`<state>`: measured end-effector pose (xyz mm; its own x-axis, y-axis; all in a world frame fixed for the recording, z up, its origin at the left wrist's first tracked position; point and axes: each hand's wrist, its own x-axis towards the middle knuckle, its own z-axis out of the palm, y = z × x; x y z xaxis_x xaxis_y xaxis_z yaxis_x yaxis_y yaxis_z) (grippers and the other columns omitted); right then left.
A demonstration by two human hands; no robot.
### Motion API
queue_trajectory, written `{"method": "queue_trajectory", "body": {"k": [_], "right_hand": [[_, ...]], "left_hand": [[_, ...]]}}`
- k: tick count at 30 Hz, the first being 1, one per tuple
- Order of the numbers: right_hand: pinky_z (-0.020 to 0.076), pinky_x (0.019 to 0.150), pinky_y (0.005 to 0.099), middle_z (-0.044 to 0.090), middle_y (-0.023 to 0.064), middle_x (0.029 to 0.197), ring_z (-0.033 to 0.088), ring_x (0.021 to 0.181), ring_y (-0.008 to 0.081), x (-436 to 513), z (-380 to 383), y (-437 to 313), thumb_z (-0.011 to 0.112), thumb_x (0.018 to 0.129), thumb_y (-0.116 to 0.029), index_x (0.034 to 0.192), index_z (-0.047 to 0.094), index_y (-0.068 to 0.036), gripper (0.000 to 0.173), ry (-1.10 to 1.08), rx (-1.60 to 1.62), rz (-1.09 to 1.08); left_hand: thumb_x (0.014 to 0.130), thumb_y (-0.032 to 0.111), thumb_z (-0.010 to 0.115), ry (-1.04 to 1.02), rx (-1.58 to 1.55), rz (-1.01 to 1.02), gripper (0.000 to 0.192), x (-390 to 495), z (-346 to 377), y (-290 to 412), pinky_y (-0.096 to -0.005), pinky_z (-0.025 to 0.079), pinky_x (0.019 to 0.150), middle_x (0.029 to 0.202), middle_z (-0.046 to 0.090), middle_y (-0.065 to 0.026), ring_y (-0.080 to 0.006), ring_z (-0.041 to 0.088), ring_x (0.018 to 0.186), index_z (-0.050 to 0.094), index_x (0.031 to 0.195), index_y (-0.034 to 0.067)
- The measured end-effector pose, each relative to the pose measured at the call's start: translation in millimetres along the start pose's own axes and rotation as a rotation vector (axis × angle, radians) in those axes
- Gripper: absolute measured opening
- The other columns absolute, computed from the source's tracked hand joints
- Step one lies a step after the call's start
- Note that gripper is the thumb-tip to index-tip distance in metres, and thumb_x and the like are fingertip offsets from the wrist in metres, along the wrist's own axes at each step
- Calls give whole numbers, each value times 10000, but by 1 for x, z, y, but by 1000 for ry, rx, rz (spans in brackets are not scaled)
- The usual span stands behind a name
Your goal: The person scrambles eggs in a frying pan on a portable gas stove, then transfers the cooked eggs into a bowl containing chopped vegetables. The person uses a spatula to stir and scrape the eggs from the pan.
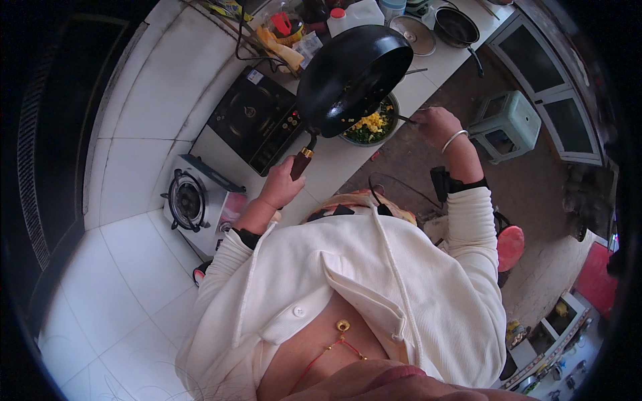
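My left hand (282,183) grips the brown handle of a black wok (328,85). The wok is tilted on its side, its mouth turned toward a round metal bowl (396,120) on the counter. Inside the bowl, yellow scrambled-egg-like pieces (373,123) lie on chopped greens (368,136); a few yellow bits cling inside the wok. My right hand (437,123) holds the end of a dark thin-handled utensil (404,119) that reaches over the bowl. The utensil's far end is hidden behind the wok's rim or in the food.
A black induction cooker (256,118) and a single-burner gas stove (188,200) stand to the left. Behind are a red-capped white jug (356,17), a glass lid (414,35) and a small frying pan (455,26). A pale green stool (507,125) stands on the floor at right.
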<state>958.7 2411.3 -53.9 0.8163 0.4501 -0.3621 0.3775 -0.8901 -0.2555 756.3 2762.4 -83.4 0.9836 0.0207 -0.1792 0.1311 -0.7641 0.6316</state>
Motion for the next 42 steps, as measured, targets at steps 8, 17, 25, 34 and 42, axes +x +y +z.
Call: {"method": "queue_trajectory", "body": {"k": [8, 17, 25, 34, 42], "right_hand": [[528, 821, 403, 687, 120, 1001, 649, 926, 333, 27, 9, -12, 603, 842, -166, 1105, 696, -231, 286, 164, 144, -17], [525, 827, 401, 688, 115, 994, 650, 950, 317, 0, 5, 21, 635, 800, -143, 1065, 714, -201, 283, -54, 119, 7], [516, 832, 403, 686, 131, 986, 647, 920, 319, 21, 18, 2, 627, 802, -142, 1040, 723, -187, 260, 47, 202, -251], [529, 813, 401, 691, 137, 947, 657, 913, 338, 1, 5, 31, 606, 810, -141, 1048, 722, -205, 272, -32, 96, -49], [532, 791, 415, 682, 141, 975, 657, 907, 330, 7, 23, -8, 574, 844, -155, 1109, 695, -254, 307, 121, 94, -13]], "left_hand": [[735, 161, 712, -9, 23, -5, 418, -1, 6, 8, -450, 511, 707, 891, 636, -245, -432, 624, 818, 511, 1073, 19], [742, 159, 701, 9, -17, -40, 388, -9, 16, 10, -431, 511, 701, 872, 637, -229, -415, 629, 818, 529, 1066, 31], [743, 160, 700, 52, 22, -30, 385, -9, 17, 14, -443, 510, 696, 873, 640, -233, -422, 625, 810, 538, 1065, 24], [740, 142, 686, 66, 82, -49, 405, -16, 17, 10, -461, 517, 693, 887, 644, -242, -425, 631, 808, 527, 1093, 25], [743, 130, 683, 69, 54, -56, 420, -14, 17, 13, -459, 521, 694, 882, 647, -245, -427, 633, 795, 523, 1118, 28]]}}
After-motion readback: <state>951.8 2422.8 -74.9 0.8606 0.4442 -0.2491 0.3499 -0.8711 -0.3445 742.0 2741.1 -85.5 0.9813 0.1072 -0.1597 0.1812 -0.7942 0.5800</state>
